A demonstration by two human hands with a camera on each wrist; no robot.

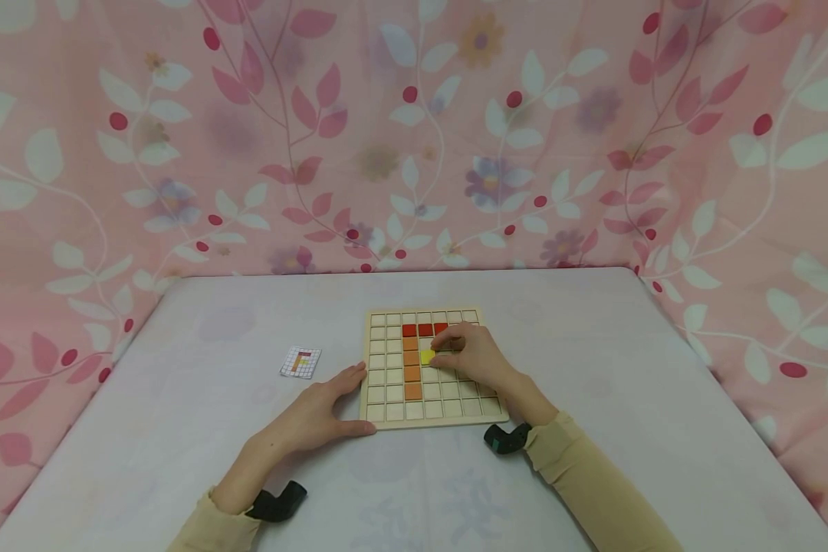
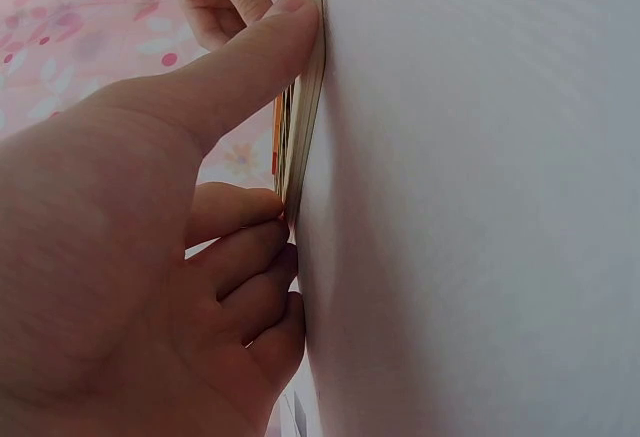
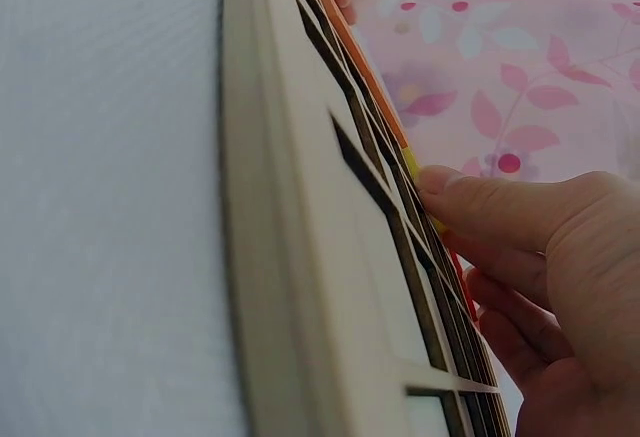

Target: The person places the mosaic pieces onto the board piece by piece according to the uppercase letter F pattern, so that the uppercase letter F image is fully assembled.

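A square wooden grid board [image 1: 431,424] lies on the table. Three red tiles [image 1: 425,330] form a row in it near the far side, and several orange tiles [image 1: 412,373] run in a column toward the near side. My right hand [image 1: 479,356] reaches over the board from the right, thumb and index finger pinching a yellow tile [image 1: 427,357] at a cell just right of the orange column. My left hand [image 1: 310,414] rests against the board's left side, thumb at the near left corner and fingertips along the edge [image 2: 303,127].
A small pattern card [image 1: 300,362] printed with a coloured grid lies left of the board. The white-covered table [image 1: 579,322] meets a pink floral curtain [image 1: 414,153] at the back and sides. A black wrist device [image 1: 277,502] sits at the left sleeve, another [image 1: 507,438] at the right.
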